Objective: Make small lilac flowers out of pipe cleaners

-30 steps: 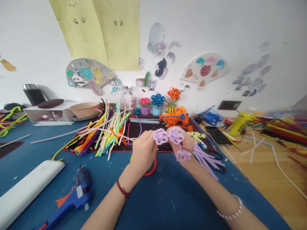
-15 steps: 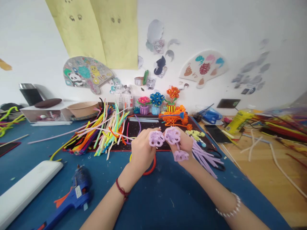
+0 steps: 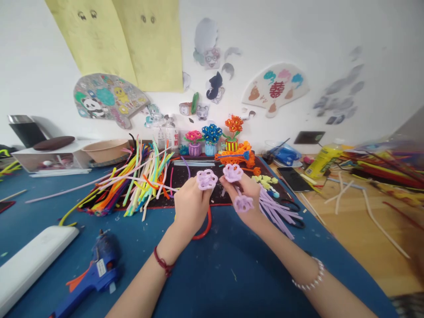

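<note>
My left hand (image 3: 191,206) is closed round a lilac pipe-cleaner flower (image 3: 207,179), whose looped petals stick out above the thumb. In my right hand (image 3: 249,190), also closed, are two more lilac pipe-cleaner flowers: one upper bloom (image 3: 232,172) and one lower bloom (image 3: 243,203) against the base of the hand. A small gap separates the two hands above the table. The stems are mostly hidden by my fingers. Behind my right forearm lies a bunch of lilac pipe cleaners (image 3: 276,214). A red loop (image 3: 208,226) shows beside my left wrist.
Heaps of coloured pipe cleaners (image 3: 142,183) lie left of the dark mat (image 3: 217,199). A blue glue gun (image 3: 99,269) and a white case (image 3: 36,269) are at front left. Finished potted flowers (image 3: 211,139) stand by the wall. A phone (image 3: 294,179) and yellow bottle (image 3: 323,161) are right.
My hands have moved slightly apart, so the flowers that were nearly touching now have a gap between them. The whole view has shifted a little.
</note>
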Tool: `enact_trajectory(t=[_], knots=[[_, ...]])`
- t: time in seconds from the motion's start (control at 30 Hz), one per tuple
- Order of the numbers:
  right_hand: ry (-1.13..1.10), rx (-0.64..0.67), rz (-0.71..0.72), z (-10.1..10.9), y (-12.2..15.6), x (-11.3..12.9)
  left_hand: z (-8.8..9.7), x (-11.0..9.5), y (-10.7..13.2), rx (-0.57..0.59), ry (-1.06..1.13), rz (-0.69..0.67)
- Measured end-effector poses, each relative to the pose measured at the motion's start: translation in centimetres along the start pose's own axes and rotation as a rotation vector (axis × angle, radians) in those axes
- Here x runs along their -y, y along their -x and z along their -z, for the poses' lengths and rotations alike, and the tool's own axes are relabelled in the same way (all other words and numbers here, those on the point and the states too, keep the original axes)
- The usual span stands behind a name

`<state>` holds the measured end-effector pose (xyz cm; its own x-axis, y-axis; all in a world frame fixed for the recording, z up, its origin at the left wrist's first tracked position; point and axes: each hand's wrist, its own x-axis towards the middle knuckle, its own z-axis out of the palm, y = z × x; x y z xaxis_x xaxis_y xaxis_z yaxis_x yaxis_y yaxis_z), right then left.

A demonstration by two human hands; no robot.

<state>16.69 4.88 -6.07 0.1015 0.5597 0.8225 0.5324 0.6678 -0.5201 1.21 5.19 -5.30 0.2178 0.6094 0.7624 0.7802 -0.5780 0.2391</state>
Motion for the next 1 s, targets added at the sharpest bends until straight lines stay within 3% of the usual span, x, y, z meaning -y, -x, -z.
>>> enact_trajectory(t=[0.3, 0.6, 0.83, 1.0], knots=[[-0.176, -0.008, -0.358, -0.2, -0.5, 0.4, 0.1, -0.4, -0.2, 0.097, -0.059, 0.075], [-0.170, 0.036, -0.450, 0.0, -0.5, -0.7, 0.2, -0.7, -0.4, 0.067, -0.087, 0.037], [-0.451, 0.180, -0.444, -0.5, -0.5, -0.1, 0.0, -0.7, -0.3, 0.060, -0.126, -0.031], [-0.488, 0.239, -0.440, -0.7, -0.5, -0.1, 0.2, -0.6, -0.1, -0.009, -0.114, -0.103]])
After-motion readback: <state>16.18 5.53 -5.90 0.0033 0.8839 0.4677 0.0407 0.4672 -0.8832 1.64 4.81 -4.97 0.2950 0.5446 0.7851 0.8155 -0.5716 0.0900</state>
